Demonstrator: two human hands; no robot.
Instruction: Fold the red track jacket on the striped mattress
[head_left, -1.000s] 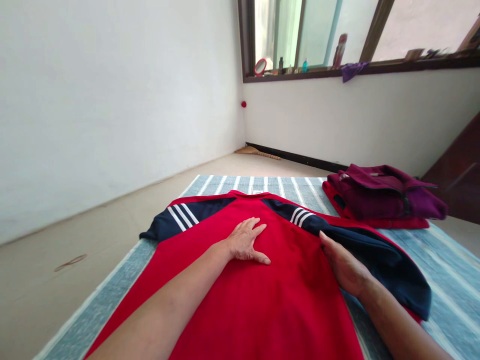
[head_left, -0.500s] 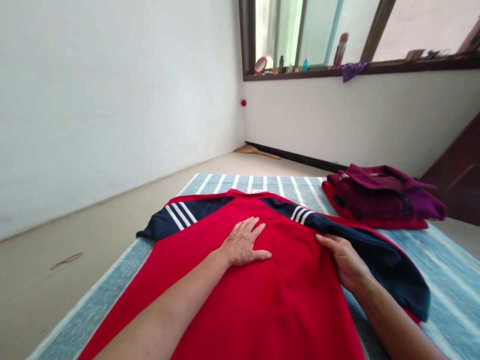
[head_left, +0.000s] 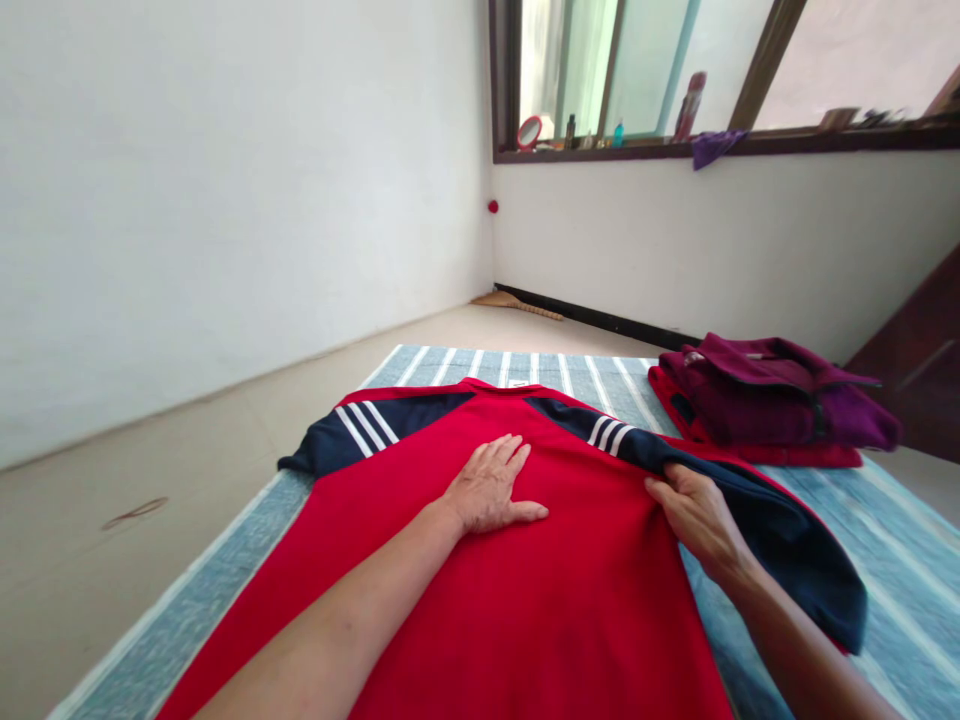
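Note:
A red shirt [head_left: 525,600] with navy sleeves and white shoulder stripes lies spread flat on a blue-and-white striped mat [head_left: 225,560]. My left hand [head_left: 491,490] rests flat on the middle of the shirt, fingers stretched out. My right hand [head_left: 694,515] has its fingers curled round the edge of the shirt's right navy sleeve [head_left: 787,540], near the shoulder seam. The left navy sleeve [head_left: 337,440] lies out over the mat's left side.
A stack of folded maroon and red garments [head_left: 765,400] sits on the mat at the right. Bare floor [head_left: 150,470] lies to the left, white walls beyond. A window sill [head_left: 675,145] above holds small bottles, a mirror and a purple cloth.
My right hand slid up along the right sleeve edge and its fingers curled onto the fabric. My left hand stayed pressed on the shirt.

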